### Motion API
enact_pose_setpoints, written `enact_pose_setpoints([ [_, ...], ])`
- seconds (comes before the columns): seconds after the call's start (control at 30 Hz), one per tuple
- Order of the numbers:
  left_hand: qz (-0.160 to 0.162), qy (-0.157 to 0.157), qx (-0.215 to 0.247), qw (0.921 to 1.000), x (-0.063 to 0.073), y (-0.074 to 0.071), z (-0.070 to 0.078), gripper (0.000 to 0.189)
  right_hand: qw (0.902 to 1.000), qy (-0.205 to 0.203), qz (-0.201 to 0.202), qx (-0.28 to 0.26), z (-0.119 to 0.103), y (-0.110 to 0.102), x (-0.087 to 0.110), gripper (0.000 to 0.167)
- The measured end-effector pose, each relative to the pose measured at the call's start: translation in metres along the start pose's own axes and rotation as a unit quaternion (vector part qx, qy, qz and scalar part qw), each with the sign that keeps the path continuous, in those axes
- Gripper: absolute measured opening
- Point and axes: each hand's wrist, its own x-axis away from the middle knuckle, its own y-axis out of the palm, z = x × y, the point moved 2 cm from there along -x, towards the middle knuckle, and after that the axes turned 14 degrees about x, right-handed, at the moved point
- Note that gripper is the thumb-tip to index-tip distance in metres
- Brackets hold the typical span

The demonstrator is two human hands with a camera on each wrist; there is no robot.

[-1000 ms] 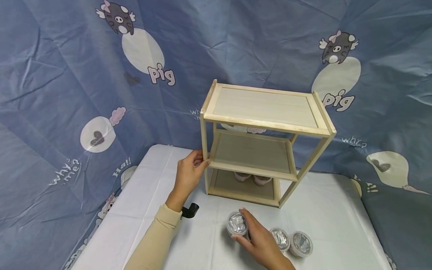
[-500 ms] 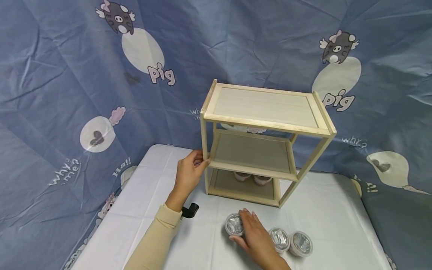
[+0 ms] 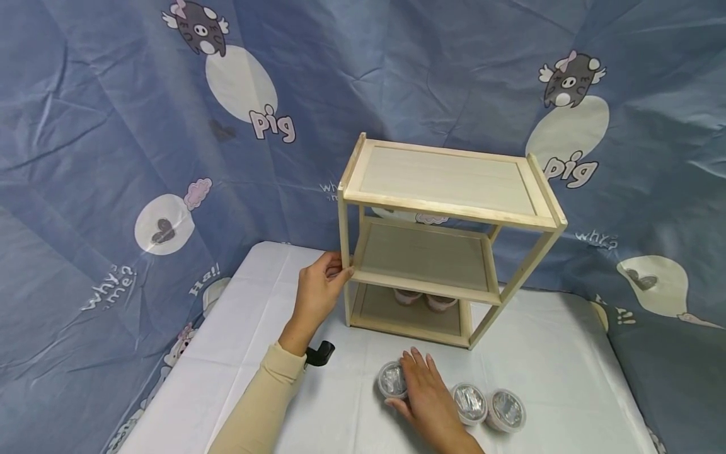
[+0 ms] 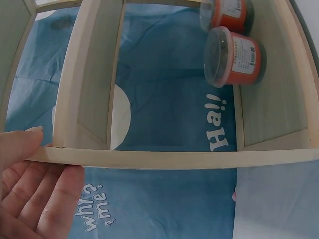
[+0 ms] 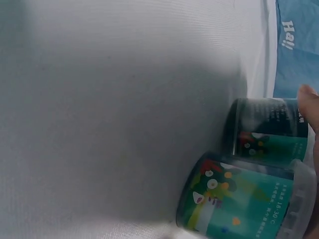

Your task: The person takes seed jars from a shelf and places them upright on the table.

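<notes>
At the left front post of a three-tier wooden shelf (image 3: pixel 422 281), my left hand (image 3: pixel 320 287) grips the frame. The left wrist view shows my thumb on one side of the post and the fingers on the other. Low in the head view, my right hand (image 3: pixel 431 403) lies beside a small lidded plastic tub (image 3: pixel 391 379) on the white cloth. Its fingers look straight, with the thumb at the tub's near side. Two more tubs stand right of that hand: one close to the wrist (image 3: pixel 469 402), another farther right (image 3: pixel 507 410). Green cartoon labels show on tubs (image 5: pixel 239 196) in the right wrist view.
Two orange-labelled tubs (image 4: pixel 241 57) stand on the bottom shelf, partly hidden by the middle tier in the head view. Blue pig-print fabric (image 3: pixel 454 82) hangs behind and beside the table (image 3: pixel 244 353). A black strap mount (image 3: pixel 320 354) sits on my left wrist.
My right hand has turned slightly and its fingers have straightened beside the tub. The tub has shifted a little left. My left hand keeps its grip on the post.
</notes>
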Motion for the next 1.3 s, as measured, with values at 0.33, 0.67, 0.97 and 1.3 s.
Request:
enact_pose_setpoints([
  [0.33, 0.003, -0.002, -0.011, 0.9999, 0.000, 0.000, -0.001, 0.021, 0.9998, 0.004, -0.002, 0.017, -0.001, -0.003, 0.005, 0.085],
  [0.67, 0.004, -0.001, -0.010, 0.9999, 0.001, 0.001, -0.001, 0.021, 0.9995, 0.005, 0.004, 0.031, -0.001, -0.001, 0.005, 0.082],
  [0.97, 0.004, 0.002, -0.008, 1.0000, 0.000, 0.001, 0.000, 0.020, 0.9992, 0.011, -0.039, 0.003, 0.000, -0.006, 0.004, 0.084],
  [1.3, 0.004, 0.004, -0.009, 0.9999, 0.000, 0.001, 0.000, 0.020, 0.9954, 0.036, -0.087, -0.017, 0.002, -0.010, 0.004, 0.085],
])
